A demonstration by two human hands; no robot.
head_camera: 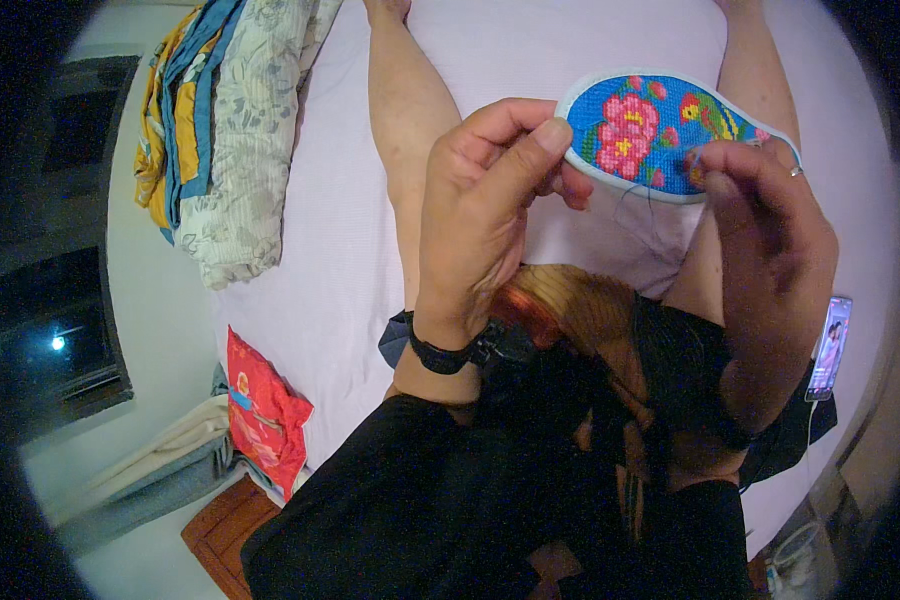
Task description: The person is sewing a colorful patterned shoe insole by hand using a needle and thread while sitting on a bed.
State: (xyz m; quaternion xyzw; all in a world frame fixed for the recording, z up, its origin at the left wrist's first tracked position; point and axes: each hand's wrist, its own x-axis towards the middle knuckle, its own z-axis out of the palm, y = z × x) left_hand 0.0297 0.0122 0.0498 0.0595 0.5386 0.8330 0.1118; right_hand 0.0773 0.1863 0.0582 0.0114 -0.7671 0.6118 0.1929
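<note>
An oval embroidered insole, blue with pink flowers and a green and yellow bird, is held up between both hands. It has a pale edging. My left hand pinches its left end between thumb and fingers. At the lower right side of the stitched face is my right hand, thumb and forefinger brought together near the cloth, a ring on one finger. Fine dark thread hangs in loops below the lower edge. Whether a needle sits in the right fingertips cannot be made out.
My legs stretch over a pale bed sheet. A folded floral quilt and yellow-blue cloth lie at upper left, a red patterned cushion at lower left. A lit phone with a cable lies at right.
</note>
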